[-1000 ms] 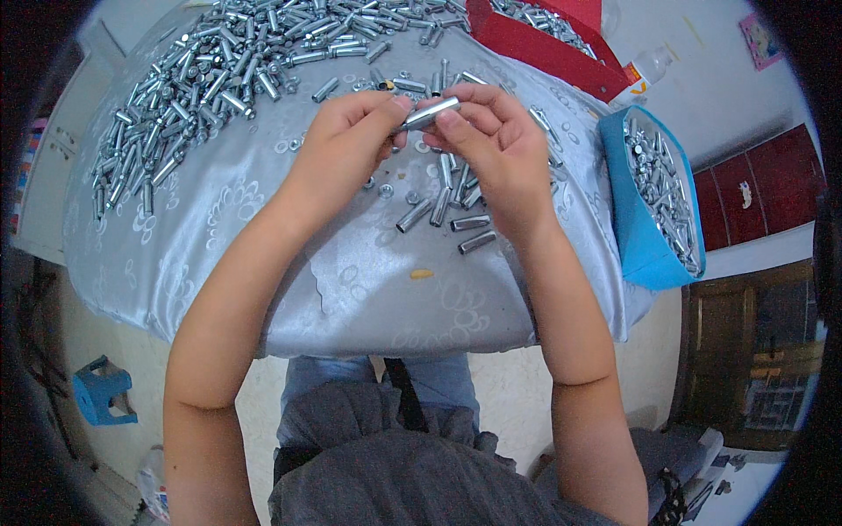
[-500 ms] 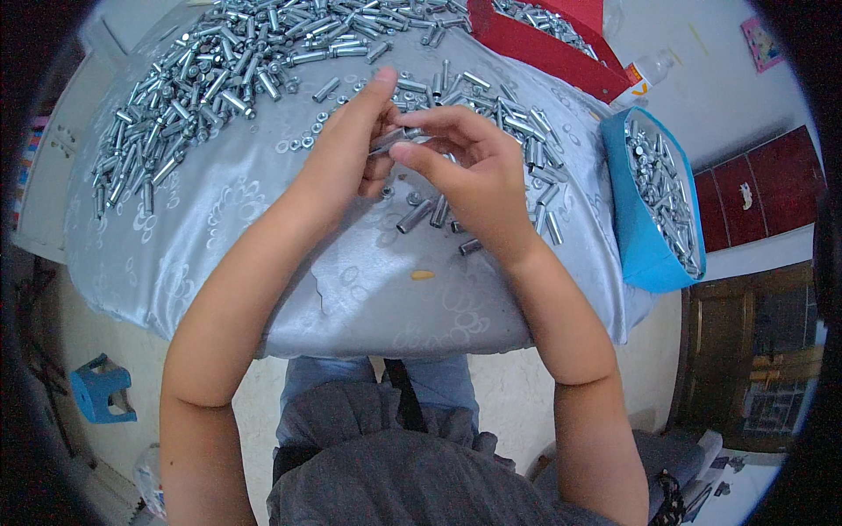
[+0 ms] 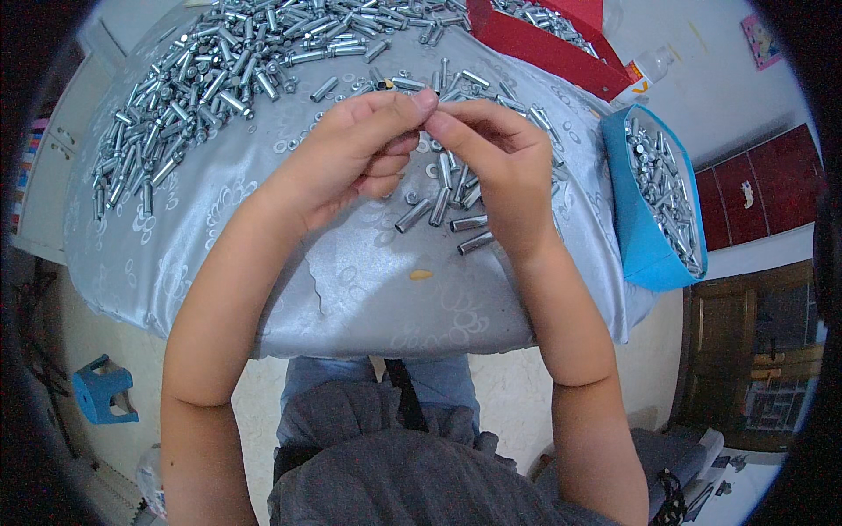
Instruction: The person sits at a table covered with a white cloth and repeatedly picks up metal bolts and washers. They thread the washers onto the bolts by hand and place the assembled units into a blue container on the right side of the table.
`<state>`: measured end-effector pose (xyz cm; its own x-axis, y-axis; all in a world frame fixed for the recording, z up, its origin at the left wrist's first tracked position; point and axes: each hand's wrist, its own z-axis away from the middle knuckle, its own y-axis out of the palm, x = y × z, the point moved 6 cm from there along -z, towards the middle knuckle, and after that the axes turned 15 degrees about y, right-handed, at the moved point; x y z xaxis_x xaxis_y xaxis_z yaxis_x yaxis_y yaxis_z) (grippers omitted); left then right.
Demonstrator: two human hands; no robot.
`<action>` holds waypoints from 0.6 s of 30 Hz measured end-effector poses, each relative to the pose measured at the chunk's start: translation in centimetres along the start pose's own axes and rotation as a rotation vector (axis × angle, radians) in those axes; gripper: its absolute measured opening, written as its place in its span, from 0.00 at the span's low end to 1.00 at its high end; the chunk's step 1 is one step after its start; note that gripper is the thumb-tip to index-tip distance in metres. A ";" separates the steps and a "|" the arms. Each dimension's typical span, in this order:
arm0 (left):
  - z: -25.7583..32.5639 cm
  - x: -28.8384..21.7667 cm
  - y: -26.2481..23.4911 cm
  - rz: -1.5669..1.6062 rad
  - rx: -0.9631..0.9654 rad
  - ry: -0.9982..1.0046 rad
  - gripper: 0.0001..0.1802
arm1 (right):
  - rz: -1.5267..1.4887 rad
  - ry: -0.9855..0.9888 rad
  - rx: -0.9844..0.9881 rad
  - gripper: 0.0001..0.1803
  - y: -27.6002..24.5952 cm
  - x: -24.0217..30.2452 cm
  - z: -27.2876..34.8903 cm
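Observation:
Over the silver-grey tablecloth [image 3: 351,307], my left hand [image 3: 364,145] and my right hand [image 3: 509,162] meet with thumbs and forefingertips pressed together. Both are closed in a pinch; whatever small part sits between the fingertips is hidden. The left hand's other fingers are curled under. Below and between the hands lie loose metal sleeves [image 3: 414,216], some near the right wrist. Small nuts and washers [image 3: 294,143] are scattered just beyond the left hand. More shiny metal sleeves and bolts [image 3: 548,127] spread behind the right hand.
A large heap of metal sleeve anchors [image 3: 219,83] covers the far left. At the far right are a red box [image 3: 553,53] and a blue fabric bin [image 3: 627,202], both with metal parts. A plastic bottle [image 3: 649,68] stands beside the red box. A small yellowish piece [image 3: 421,274] lies near me.
A metal sleeve seen between my hands is now out of sight. The left hand has turned and shifted right, its thumb lowering to the right fingertips; the right hand moved slightly right and closed its pinch.

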<state>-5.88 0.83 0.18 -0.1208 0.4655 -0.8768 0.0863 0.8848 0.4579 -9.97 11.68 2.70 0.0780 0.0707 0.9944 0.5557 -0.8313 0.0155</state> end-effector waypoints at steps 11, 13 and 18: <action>0.0 0.8 -3.0 -0.053 -0.185 -0.112 0.14 | 0.718 -0.387 -0.060 0.08 -0.6 0.0 -1.2; 0.0 0.2 -3.0 -0.032 -0.230 -0.095 0.14 | 1.011 -0.412 -0.054 0.09 -0.8 -1.5 -1.6; 0.0 -0.1 -3.8 -0.066 -0.280 -0.064 0.14 | 1.152 -0.348 -0.097 0.10 -0.4 -2.6 -1.6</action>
<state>-6.18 -2.61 -1.48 -0.0539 0.4123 -0.9095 -0.1968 0.8885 0.4145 -11.72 10.99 0.24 0.7142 -0.6070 0.3486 -0.0503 -0.5413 -0.8393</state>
